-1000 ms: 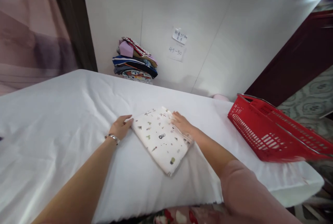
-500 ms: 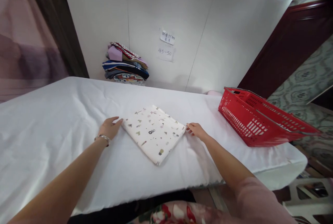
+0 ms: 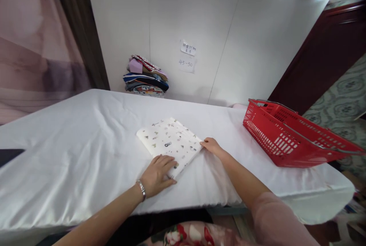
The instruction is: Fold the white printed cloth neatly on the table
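Observation:
A folded white cloth (image 3: 162, 139) printed with small green, pink and dark motifs lies flat on the white-covered table, one corner toward me. My left hand (image 3: 160, 173), a silver bracelet at its wrist, rests on the cloth's near corner with fingers stretched out and thumb apart. At the right corner, my right hand (image 3: 211, 146) pinches the cloth's edge between thumb and fingers. The hand itself covers the fingertips' far side.
To the right stands a red plastic basket (image 3: 264, 133) with metal handles. Several folded fabrics form a stack (image 3: 147, 78) by the back wall, left of two paper notes (image 3: 187, 64). White cloth with wrinkles covers the table (image 3: 94, 154). A dark flat object (image 3: 10, 156) shows at the left edge.
My left hand has moved from the cloth's left corner to its near corner and now lies on it. My right hand has closed on the right corner. The view has shifted slightly left.

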`<move>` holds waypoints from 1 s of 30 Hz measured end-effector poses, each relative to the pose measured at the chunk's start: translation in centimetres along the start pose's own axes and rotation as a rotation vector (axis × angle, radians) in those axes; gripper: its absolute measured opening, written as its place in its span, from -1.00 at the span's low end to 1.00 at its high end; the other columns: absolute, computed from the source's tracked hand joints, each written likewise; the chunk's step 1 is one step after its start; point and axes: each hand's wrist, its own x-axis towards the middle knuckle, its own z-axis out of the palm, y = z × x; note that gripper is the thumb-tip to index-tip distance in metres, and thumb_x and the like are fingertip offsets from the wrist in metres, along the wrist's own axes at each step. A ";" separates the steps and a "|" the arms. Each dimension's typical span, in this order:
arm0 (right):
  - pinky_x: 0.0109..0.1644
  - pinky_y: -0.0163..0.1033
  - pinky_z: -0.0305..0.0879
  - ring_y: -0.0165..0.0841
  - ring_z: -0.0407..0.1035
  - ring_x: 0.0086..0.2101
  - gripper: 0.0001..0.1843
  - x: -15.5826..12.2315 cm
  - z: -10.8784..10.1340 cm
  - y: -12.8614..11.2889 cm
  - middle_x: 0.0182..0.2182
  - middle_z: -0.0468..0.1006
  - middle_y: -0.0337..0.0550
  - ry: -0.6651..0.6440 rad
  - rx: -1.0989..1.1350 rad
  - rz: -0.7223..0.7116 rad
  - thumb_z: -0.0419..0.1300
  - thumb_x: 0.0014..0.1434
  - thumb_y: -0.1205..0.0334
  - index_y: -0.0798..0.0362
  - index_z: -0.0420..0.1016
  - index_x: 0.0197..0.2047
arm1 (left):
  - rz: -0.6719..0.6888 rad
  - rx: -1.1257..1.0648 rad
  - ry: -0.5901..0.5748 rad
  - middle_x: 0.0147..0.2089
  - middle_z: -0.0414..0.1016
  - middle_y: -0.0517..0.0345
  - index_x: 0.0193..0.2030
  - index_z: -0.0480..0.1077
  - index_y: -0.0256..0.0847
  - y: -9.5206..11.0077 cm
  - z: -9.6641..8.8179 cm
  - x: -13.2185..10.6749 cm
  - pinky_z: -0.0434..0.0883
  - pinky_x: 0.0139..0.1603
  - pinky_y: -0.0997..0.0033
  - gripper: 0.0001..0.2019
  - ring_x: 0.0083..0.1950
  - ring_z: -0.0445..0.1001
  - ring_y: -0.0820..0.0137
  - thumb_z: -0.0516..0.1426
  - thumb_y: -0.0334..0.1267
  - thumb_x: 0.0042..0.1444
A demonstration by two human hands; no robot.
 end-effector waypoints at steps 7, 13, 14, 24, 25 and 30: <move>-0.50 -0.42 0.02 -0.46 0.27 -0.53 -0.86 0.4 -0.5 -1.2 -0.61 0.40 -0.30 -0.083 -0.138 -0.115 0.07 -0.01 0.26 0.09 0.43 -0.48 | 0.032 0.057 -0.024 0.10 0.32 0.00 0.10 0.23 -0.11 0.3 -0.4 -0.1 0.03 0.21 0.01 -0.51 0.14 0.23 0.20 0.15 -0.19 -0.02; -0.50 -0.37 0.09 -0.40 0.30 -0.56 -0.86 1.2 -0.7 -2.2 -0.64 0.41 -0.22 -0.151 -0.270 -0.133 0.06 -0.05 0.30 0.12 0.43 -0.52 | 0.062 0.114 -0.019 0.07 0.33 0.05 0.08 0.21 -0.11 0.4 0.3 0.6 0.02 0.19 0.09 -0.53 0.12 0.23 0.26 0.05 -0.43 -0.02; -0.46 -0.35 0.13 -0.37 0.33 -0.51 -0.85 1.1 -0.9 -2.4 -0.57 0.45 -0.18 -0.145 -0.290 -0.137 0.06 -0.06 0.30 0.13 0.45 -0.48 | 0.058 0.120 -0.011 0.05 0.34 0.04 0.06 0.22 -0.13 0.4 0.5 0.8 0.04 0.17 0.11 -0.56 0.11 0.24 0.26 0.05 -0.43 -0.01; 0.15 0.01 0.08 -0.13 0.13 0.11 -0.28 -9.6 3.3 -2.2 0.14 0.22 0.01 0.048 -0.306 -0.974 0.10 0.02 0.13 0.02 0.02 0.25 | -0.042 0.088 0.057 -0.16 0.42 0.08 -0.09 0.29 -0.20 2.8 1.6 3.9 0.18 -0.09 0.28 -0.74 -0.11 0.33 0.33 0.07 -0.33 0.02; 0.15 0.03 0.08 -0.12 0.13 0.11 -0.26 -10.4 4.1 -1.8 0.14 0.23 0.03 0.090 -0.305 -0.988 0.09 0.03 0.15 0.04 -0.03 0.27 | -0.048 0.085 0.058 -0.17 0.42 0.07 -0.10 0.29 -0.22 3.3 1.9 4.2 0.18 -0.10 0.28 -0.73 -0.12 0.33 0.32 0.07 -0.32 0.01; 0.01 0.02 0.26 -0.17 0.34 -0.06 -0.46 -10.4 5.2 0.8 -0.04 0.43 -0.03 0.245 -0.256 -0.945 -0.01 0.10 0.29 -0.02 0.14 0.18 | -0.032 0.047 0.064 -0.18 0.43 0.07 -0.10 0.29 -0.20 4.2 3.2 4.6 0.19 -0.12 0.27 -0.73 -0.13 0.34 0.30 0.07 -0.19 0.06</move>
